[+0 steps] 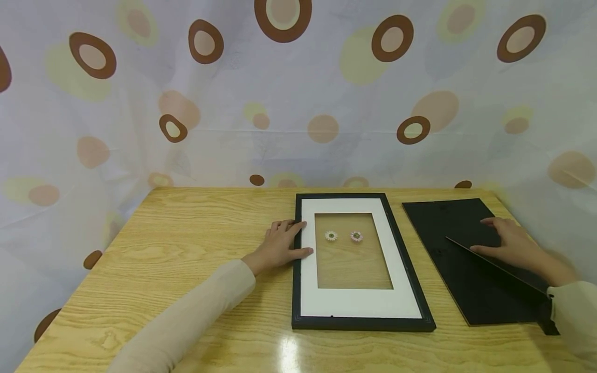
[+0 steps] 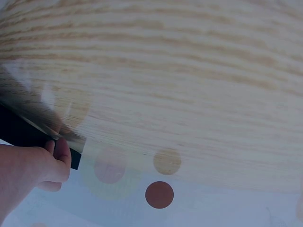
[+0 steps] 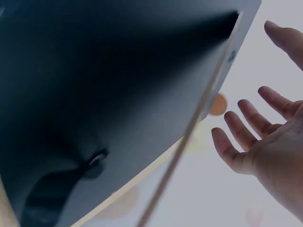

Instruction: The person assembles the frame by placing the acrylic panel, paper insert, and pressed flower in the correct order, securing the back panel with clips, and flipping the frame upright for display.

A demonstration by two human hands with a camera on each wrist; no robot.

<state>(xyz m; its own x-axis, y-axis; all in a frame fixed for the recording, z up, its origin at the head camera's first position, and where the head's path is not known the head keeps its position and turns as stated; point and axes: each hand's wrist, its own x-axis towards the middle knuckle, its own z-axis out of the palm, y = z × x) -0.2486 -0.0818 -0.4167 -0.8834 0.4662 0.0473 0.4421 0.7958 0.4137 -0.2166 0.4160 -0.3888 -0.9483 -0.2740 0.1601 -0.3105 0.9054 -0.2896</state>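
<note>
A black picture frame with a white mat lies flat on the wooden table. Two small daisy-like flowers, one white and one pinkish, show in its window. My left hand rests at the frame's left side, thumb and index finger reaching over the edge. To the right lies a black backing board; its stand leg is tilted up from it. My right hand hovers over this board, beside the leg. In the right wrist view its fingers are spread and hold nothing.
The wooden table extends to the left of the frame. A curtain with brown and yellow spots hangs behind the table and along both sides. A dark ribbon-like strip is attached to the board.
</note>
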